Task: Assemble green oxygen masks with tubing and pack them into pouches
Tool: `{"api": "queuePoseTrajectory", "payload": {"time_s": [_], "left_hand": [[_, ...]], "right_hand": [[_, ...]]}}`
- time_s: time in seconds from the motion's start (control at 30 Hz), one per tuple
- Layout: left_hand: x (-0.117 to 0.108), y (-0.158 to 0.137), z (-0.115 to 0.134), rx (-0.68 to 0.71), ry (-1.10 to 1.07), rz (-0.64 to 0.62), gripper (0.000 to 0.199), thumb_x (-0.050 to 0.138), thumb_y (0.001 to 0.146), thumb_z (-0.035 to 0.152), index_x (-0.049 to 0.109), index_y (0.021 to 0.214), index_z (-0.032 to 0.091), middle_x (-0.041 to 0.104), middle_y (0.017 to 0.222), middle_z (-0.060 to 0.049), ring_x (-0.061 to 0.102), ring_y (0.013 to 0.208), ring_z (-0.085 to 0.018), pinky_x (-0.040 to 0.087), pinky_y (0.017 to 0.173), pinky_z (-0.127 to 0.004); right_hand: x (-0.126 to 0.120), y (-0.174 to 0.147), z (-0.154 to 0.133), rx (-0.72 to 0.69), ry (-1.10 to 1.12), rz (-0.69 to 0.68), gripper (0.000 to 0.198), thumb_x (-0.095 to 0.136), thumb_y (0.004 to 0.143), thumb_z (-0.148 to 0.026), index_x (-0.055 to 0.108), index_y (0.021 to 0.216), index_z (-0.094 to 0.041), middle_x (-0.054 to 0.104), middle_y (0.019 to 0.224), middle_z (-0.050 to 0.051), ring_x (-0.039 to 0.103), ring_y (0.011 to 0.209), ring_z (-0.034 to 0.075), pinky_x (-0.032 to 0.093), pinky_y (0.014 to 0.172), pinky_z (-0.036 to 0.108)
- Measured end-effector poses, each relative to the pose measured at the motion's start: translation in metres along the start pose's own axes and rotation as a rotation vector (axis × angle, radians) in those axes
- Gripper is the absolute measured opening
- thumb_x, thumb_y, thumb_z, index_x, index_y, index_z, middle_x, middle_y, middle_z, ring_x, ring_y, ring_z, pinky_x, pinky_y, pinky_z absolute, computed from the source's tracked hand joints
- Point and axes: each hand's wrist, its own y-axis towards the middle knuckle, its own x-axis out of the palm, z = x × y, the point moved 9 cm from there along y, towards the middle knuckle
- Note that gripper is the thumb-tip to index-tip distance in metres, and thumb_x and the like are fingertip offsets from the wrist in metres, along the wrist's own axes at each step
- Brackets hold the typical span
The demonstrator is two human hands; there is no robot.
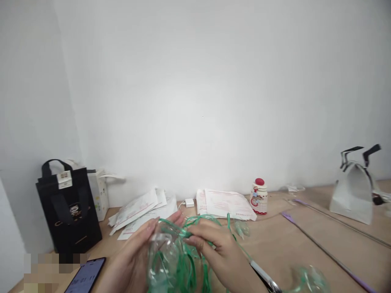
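Right hand [218, 248] pinches the tube [182, 232] — it slants up-left to the left hand [136, 252], fingers curved by the mask [161, 260], grip unclear.

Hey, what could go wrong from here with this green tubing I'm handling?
The thin green plastic tubing pinched in your right hand bunches in overlapping loops, so pulling might knot it. Your left hand looks open beside the clear, rounded plastic piece, which could slip. The black rectangular phone lies close on your left; a sweep could bump it.
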Motion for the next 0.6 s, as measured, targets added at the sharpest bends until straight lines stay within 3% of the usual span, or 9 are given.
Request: {"api": "queuePoseTrajectory", "payload": {"time_s": [0.13, 0.23, 0.33, 0.4, 0.5, 0.53, 0.6], "left_hand": [[-0.031, 0.008, 0.006, 0.018, -0.140, 0.172, 0.021, 0.049, 0.082, 0.019, 0.068, 0.077, 0.012, 0.068, 0.069, -0.007, 0.065, 0.062, -0.016, 0.054, 0.063, -0.029], [-0.045, 0.007, 0.022, 0.139, -0.177, 0.258, 0.021, 0.047, 0.082, 0.012, 0.065, 0.070, 0.012, 0.065, 0.062, -0.004, 0.063, 0.056, -0.013, 0.054, 0.056, -0.025], [-0.054, 0.002, 0.036, 0.253, -0.115, 0.364, 0.021, 0.045, 0.083, 0.013, 0.065, 0.078, 0.012, 0.067, 0.069, -0.006, 0.065, 0.061, -0.016, 0.055, 0.058, -0.027], [-0.059, -0.004, 0.045, 0.338, -0.078, 0.444, 0.023, 0.042, 0.083, 0.013, 0.065, 0.079, 0.011, 0.067, 0.071, -0.007, 0.065, 0.062, -0.017, 0.055, 0.055, -0.027], [-0.058, -0.009, 0.050, 0.386, -0.081, 0.439, 0.027, 0.039, 0.084, 0.013, 0.065, 0.078, 0.012, 0.067, 0.074, -0.007, 0.065, 0.064, -0.017, 0.055, 0.053, -0.026], [-0.057, -0.009, 0.050, 0.382, -0.090, 0.414, 0.027, 0.039, 0.084, 0.013, 0.065, 0.078, 0.013, 0.067, 0.074, -0.006, 0.065, 0.064, -0.017, 0.054, 0.053, -0.026], [-0.054, -0.010, 0.048, 0.345, -0.092, 0.354, 0.023, 0.042, 0.081, 0.010, 0.065, 0.079, 0.014, 0.066, 0.070, -0.005, 0.063, 0.061, -0.017, 0.054, 0.052, -0.026]], "right_hand": [[0.025, 0.006, 0.006, -0.004, 0.004, -0.146, 0.015, 0.050, 0.085, -0.027, 0.065, 0.087, -0.022, 0.056, 0.080, 0.002, 0.052, 0.081, 0.015, 0.040, 0.073, 0.024], [0.009, 0.005, 0.016, 0.066, -0.029, 0.055, 0.022, 0.044, 0.087, -0.034, 0.061, 0.084, -0.021, 0.056, 0.089, 0.004, 0.051, 0.087, 0.016, 0.039, 0.077, 0.026], [-0.010, -0.006, 0.033, 0.224, -0.186, 0.306, 0.042, 0.033, 0.088, -0.045, 0.050, 0.060, -0.019, 0.053, 0.066, 0.004, 0.050, 0.067, 0.018, 0.039, 0.064, 0.029], [0.002, -0.011, 0.054, 0.408, -0.203, 0.222, 0.054, 0.029, 0.085, -0.054, 0.043, 0.046, -0.020, 0.047, 0.049, 0.003, 0.048, 0.053, 0.017, 0.038, 0.056, 0.029], [0.047, -0.018, 0.084, 0.654, 0.075, -0.138, 0.065, 0.027, 0.082, -0.061, 0.046, 0.037, -0.018, 0.047, 0.038, 0.003, 0.050, 0.043, 0.016, 0.040, 0.053, 0.030], [0.058, -0.018, 0.088, 0.679, 0.236, -0.189, 0.062, 0.031, 0.081, -0.061, 0.053, 0.043, -0.017, 0.053, 0.044, 0.004, 0.054, 0.047, 0.016, 0.042, 0.055, 0.030], [0.060, -0.010, 0.092, 0.678, 0.598, -0.116, 0.044, 0.046, 0.079, -0.054, 0.064, 0.070, -0.015, 0.065, 0.072, 0.006, 0.061, 0.070, 0.018, 0.045, 0.068, 0.030]]}}
